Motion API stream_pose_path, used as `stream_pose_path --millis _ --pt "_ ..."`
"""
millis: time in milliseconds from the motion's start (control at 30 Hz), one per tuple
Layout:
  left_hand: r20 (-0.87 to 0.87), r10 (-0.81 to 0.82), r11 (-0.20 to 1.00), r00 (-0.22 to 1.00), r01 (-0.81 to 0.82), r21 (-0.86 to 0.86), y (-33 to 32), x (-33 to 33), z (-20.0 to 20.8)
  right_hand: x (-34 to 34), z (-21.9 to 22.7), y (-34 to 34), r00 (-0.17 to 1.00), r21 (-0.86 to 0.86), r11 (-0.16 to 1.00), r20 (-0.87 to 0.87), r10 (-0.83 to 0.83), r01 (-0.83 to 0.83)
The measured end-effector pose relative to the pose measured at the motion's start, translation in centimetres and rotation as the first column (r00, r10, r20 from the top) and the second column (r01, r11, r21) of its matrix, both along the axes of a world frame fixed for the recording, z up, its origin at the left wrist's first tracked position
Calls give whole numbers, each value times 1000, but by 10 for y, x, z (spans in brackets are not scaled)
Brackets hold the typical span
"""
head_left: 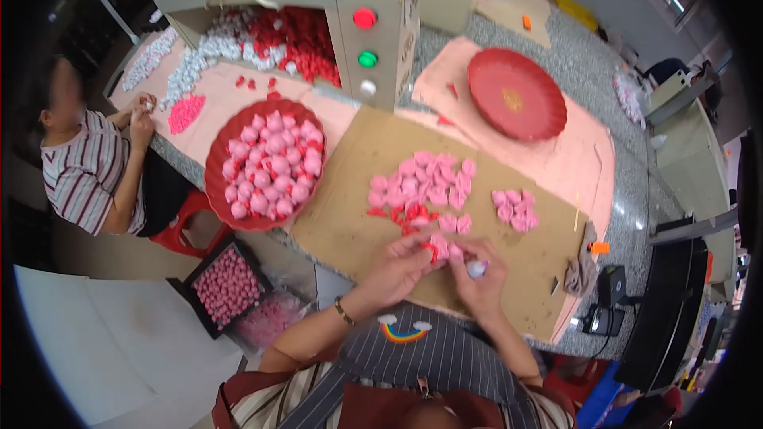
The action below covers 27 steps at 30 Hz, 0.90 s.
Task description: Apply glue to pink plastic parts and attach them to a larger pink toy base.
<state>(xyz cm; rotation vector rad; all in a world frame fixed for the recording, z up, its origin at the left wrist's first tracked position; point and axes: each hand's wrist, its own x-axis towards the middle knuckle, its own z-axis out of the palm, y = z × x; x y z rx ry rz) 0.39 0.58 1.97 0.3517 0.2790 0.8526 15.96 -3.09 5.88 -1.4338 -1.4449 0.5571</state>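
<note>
1. Speckled grey worktop (592, 71) is stretching away under pale pink sheeting (592, 143), with a brown board (338, 191) lying across the near side; a pale machine housing (377, 63) is standing behind, showing red, green and white buttons.
2. Now to the hands, meeting low over the board's near edge; the left hand (397, 270) is closing its fingertips on a pink piece (445, 246) with a red bit (431, 250) against it; the right hand (483, 274) is pinching from the other side, and a pale rounded object (476, 269) is showing among its curled fingers; whether one pink part or two are being gripped, nobody can tell from here.
3. Just beyond, two pink pieces (455, 224) are lying beside loose red bits (409, 214); a larger pink pile (425, 179) is spreading behind them, while a smaller pink cluster (515, 210) is sitting apart to the right.
4. Over on the left, a fluted red bowl (213, 160) is brimming with pink-and-red pieces (270, 163); a shallow red dish (509, 83) is resting on the sheeting at the far right.
5. Farther left, a co-worker (87, 167) in a striped shirt is sitting, hands together, near a bright pink heap (186, 114).
</note>
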Motion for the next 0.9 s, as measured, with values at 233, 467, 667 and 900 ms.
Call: stream_pose_path --millis 233,467,667,900 --pt "-24 -31 998 999 32 49 12 -14 9 7 -2 -2 991 -4 991 8 135 -135" --pt "-33 -75 997 997 74 -35 7 -21 1 7 -7 -7 980 -48 979 -21 198 -199" --pt "62 -116 989 991 121 -87 0 -19 10 22 -21 -13 659 -307 904 -751 -38 -297" --pt "-97 -86 995 992 90 38 2 -21 6 25 -26 -11 150 -108 915 -987 -53 -388"
